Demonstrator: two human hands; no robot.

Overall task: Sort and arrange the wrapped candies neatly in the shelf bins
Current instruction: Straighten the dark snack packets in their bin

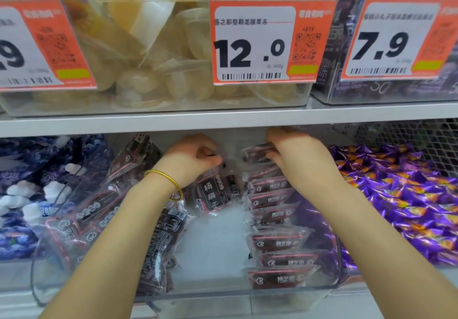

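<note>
Clearly, a row of dark-red candy packets (pixel 277 219) stands on edge along the 3 o'clock side of the clear bin (pixel 223 296), labels facing forward, probably so they read tidily. The right hand (pixel 300 155) reaches to the row's 12 o'clock end, fingers (pixel 272 156) pinched on the rearmost packet (pixel 257 151), seemingly to seat it upright. The left hand (pixel 190 160), wearing a gold bangle (pixel 164 180), curls its fingers round the top of a loose packet (pixel 214 196) mid-bin. Unsorted packets (pixel 99 207) lean at 9 o'clock. Purple candies (pixel 396 202) fill the neighbouring bin at 3 o'clock.
</note>
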